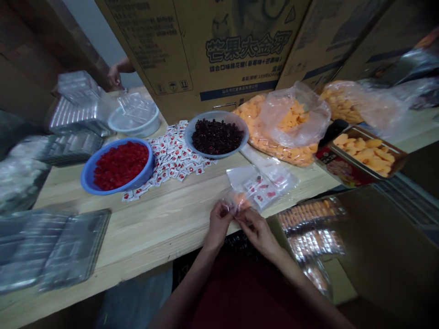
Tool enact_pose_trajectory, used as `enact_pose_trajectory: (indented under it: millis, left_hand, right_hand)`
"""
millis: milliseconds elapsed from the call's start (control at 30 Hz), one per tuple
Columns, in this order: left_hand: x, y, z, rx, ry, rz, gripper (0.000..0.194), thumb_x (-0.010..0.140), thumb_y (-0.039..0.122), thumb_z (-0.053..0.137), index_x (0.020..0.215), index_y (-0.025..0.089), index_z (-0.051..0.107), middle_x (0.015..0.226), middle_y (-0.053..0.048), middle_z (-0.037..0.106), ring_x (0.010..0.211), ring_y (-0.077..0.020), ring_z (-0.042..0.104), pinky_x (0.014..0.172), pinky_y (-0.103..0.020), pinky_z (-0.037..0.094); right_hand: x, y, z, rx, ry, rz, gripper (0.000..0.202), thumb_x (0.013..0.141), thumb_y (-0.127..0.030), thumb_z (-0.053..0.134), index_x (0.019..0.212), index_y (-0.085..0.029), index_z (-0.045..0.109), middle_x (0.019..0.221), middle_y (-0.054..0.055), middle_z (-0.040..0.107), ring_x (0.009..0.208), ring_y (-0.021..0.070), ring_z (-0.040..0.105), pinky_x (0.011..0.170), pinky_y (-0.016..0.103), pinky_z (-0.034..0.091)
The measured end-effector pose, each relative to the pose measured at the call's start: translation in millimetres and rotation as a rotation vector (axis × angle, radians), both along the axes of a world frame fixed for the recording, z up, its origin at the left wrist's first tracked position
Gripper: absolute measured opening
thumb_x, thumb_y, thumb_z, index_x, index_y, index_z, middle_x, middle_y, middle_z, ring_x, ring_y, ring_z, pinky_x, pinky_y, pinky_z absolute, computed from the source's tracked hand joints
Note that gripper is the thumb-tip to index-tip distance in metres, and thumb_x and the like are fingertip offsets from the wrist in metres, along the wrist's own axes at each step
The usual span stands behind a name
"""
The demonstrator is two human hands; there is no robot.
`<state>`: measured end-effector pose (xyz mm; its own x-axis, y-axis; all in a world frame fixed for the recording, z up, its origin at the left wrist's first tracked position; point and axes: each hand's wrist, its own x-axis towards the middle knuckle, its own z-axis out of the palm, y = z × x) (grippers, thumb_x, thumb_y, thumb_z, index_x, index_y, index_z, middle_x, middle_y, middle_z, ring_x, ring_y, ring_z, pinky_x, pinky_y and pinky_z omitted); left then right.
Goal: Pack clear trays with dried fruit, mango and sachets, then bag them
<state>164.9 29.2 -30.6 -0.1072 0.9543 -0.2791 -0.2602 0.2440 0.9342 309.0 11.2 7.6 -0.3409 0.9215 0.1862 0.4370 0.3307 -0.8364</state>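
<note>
At the table's front edge, my left hand and my right hand pinch the near end of a small clear plastic bag between the fingertips. An orange candy piece shows inside or just behind that bag; which one I cannot tell. Just beyond my hands lie flat clear bags with red and white printing. Farther back stand a pale bowl of dark red candies and a blue basin full of red candies. Small white printed sachets are heaped between them.
Big bags of orange pieces lie behind, right of centre. A box of orange pieces and an open carton of packed goods stand at right. Clear trays lie at left. Another person's hand is near a white basin.
</note>
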Motion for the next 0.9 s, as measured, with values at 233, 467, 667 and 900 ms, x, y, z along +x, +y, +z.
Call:
enact_pose_trajectory:
  millis: [233,467,667,900]
  left_hand:
    - [-9,-28,34.9,0.018,0.079,-0.021,0.024,0.080,0.040,0.072,0.085,0.017,0.071,0.079,-0.003,0.070,0.075,-0.0164,0.062,0.075,-0.028,0.051]
    - [-8,-57,92.7,0.075,0.148,-0.179,0.025,0.083,0.038,0.070,0.101,0.020,0.074,0.096,-0.006,0.076,0.086,-0.0208,0.070,0.087,-0.034,0.055]
    - [-9,-47,108.2,0.138,0.286,-0.092,0.039,0.086,0.039,0.068,0.120,0.021,0.065,0.100,-0.006,0.075,0.085,-0.0181,0.070,0.087,-0.036,0.057]
    - [-8,-40,79.8,0.097,0.363,-0.072,0.036,0.083,0.039,0.071,0.113,0.020,0.068,0.100,-0.004,0.075,0.087,-0.0170,0.070,0.092,-0.035,0.056]
  right_hand:
    - [-9,-21,-11.0,0.148,-0.354,-0.036,0.093,0.087,-0.019,0.065,0.161,-0.027,0.009,0.165,0.014,0.018,0.153,0.0349,0.009,0.118,0.066,0.017]
    - [35,-38,48.7,0.207,-0.142,-0.131,0.061,0.095,-0.007,0.041,0.152,-0.028,0.040,0.146,0.006,0.054,0.137,0.0222,0.049,0.113,0.049,0.043]
    - [151,-97,112.2,0.154,-0.066,-0.728,0.033,0.096,-0.022,0.050,0.123,-0.026,0.070,0.122,0.005,0.071,0.113,0.0236,0.068,0.100,0.045,0.053]
    - [308,-194,17.4,-0.261,-0.745,-1.404,0.041,0.091,-0.031,0.056,0.128,-0.023,0.069,0.097,0.019,0.075,0.086,0.0327,0.072,0.078,0.047,0.053]
